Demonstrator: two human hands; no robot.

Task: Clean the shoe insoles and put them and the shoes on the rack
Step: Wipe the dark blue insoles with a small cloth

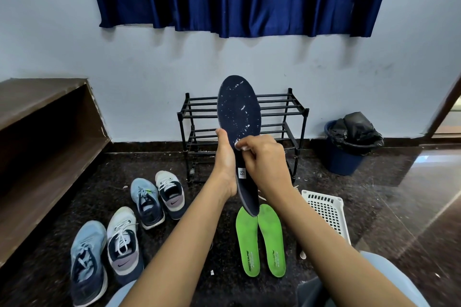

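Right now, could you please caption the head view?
Left hand holds a speckled navy insole; right hand pinches something white against it.

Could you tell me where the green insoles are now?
In the head view, the green insoles lie side by side on the floor, right of centre, between the sneakers and the white basket.

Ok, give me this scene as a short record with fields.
left hand: holds the dark insole upright
right hand: pinches a small white cloth against that insole
dirt: white specks across the dark insole
green insoles: two, side by side on the floor
shoes: four, on the floor at the left
rack: black, against the wall
bin: blue, right of the rack
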